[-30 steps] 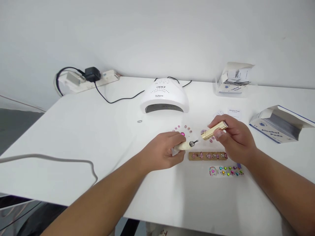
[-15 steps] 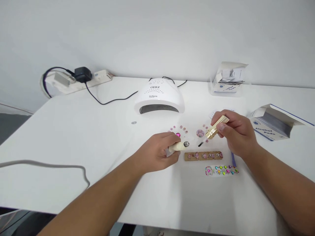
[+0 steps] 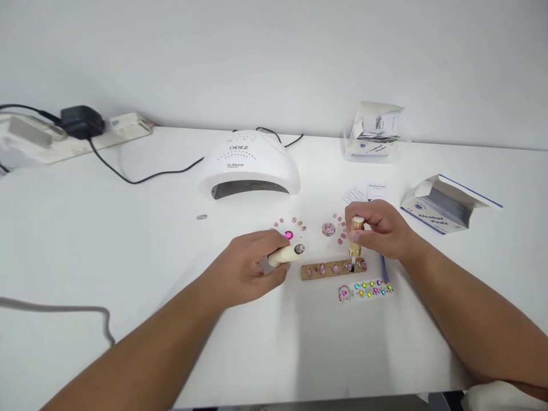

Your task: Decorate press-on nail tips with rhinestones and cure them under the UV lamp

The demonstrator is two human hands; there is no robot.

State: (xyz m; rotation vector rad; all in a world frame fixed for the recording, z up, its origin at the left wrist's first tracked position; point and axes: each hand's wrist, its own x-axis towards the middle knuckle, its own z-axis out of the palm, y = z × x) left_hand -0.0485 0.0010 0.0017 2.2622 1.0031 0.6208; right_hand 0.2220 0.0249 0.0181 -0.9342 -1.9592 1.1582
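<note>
My left hand is closed around a cream nail polish bottle, tilted with its uncapped neck pointing right. Pinched upright in my right hand is the gold-capped nail polish brush. Its dark bristles reach down to the right part of a brown strip carrying several pink decorated false nails; whether they touch a nail is too small to tell. In front of the strip lies a sheet of colourful gem stickers. Behind it are a round glittery disc and a bright pink gem, each near small pink nails.
A white nail lamp stands at the back, its cord running to a power strip. Alcohol pad boxes are at the right and in a clear tray. A purple stick lies below my right hand.
My right hand has lowered the brush from above and behind the strip onto its right part, turning it upright. My left hand still holds the bottle. The whole view has shifted slightly.
</note>
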